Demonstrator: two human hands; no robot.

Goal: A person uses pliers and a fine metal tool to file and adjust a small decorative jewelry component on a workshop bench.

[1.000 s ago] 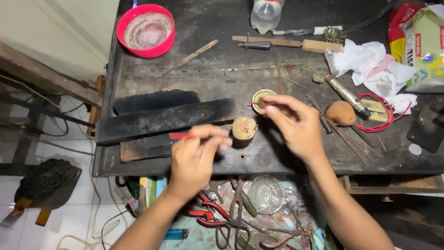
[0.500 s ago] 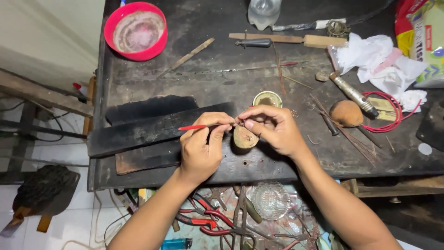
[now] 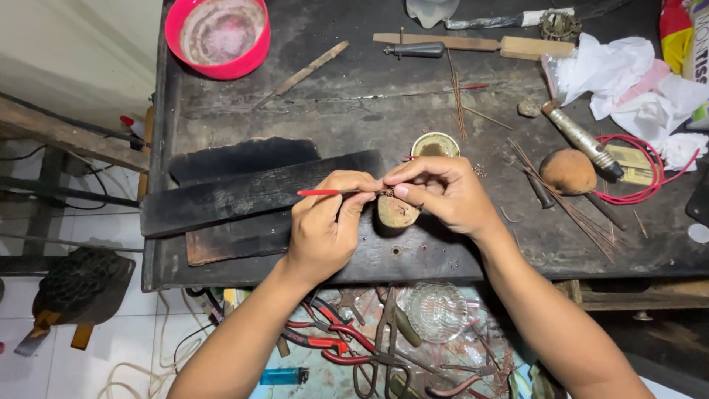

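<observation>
Nearest to the camera, under the bench edge, red-handled pliers point(image 3: 325, 341) and a small glass dish point(image 3: 436, 310) are lying in an open drawer, and a blue lighter point(image 3: 284, 376) is lying beside them.

Above them, the two hands are meeting over the front part of the dark workbench point(image 3: 413, 96). The left hand point(image 3: 325, 225) is pinching a thin red-handled tool point(image 3: 321, 192), with the fingers closed tight on it; the tool is lying almost level and its tip is pointing to the right. The right hand point(image 3: 443, 193) is closing thumb and forefinger on a very small piece at that tip; the piece is too small to tell what it is. Just under the fingertips a round wooden peg point(image 3: 397, 212) is standing on the bench.

To the left of the hands, charred black blocks point(image 3: 251, 185) are lying across the bench. Just behind the right hand a small round tin point(image 3: 435, 145) is sitting. Farther right, a brown ball-shaped thing point(image 3: 567, 171), thin metal rods point(image 3: 576, 210) and a red wire point(image 3: 650, 177) are lying.

At the far edge a red bowl point(image 3: 217, 37), a wooden-handled file point(image 3: 473, 44) and crumpled white paper point(image 3: 620, 77) are resting.
</observation>
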